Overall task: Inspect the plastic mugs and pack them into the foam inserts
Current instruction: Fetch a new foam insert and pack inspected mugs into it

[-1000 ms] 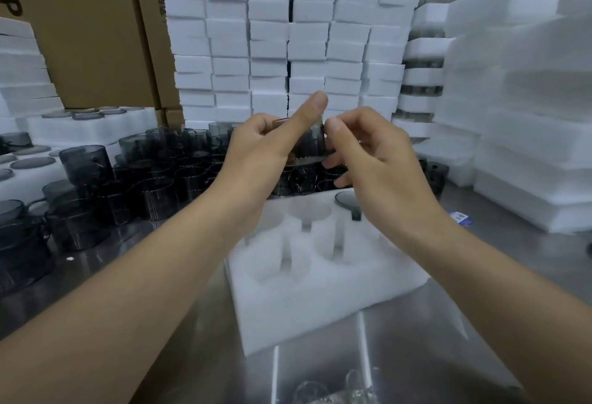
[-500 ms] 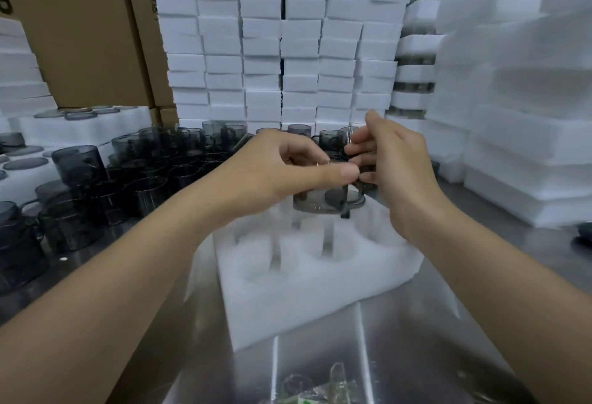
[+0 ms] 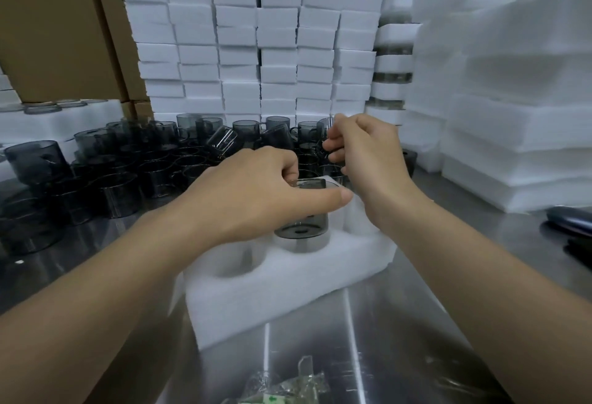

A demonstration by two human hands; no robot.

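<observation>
Left hand (image 3: 253, 192) pinches the mug (image 3: 302, 226) by its rim, body hanging below the fingers (image 3: 288, 166). Right hand (image 3: 368, 157) curls just behind; its grasp is unclear.

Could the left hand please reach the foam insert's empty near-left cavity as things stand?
Probably yes: the left hand, gripping a mug, is just beside that open cavity; nothing covers it.
</observation>
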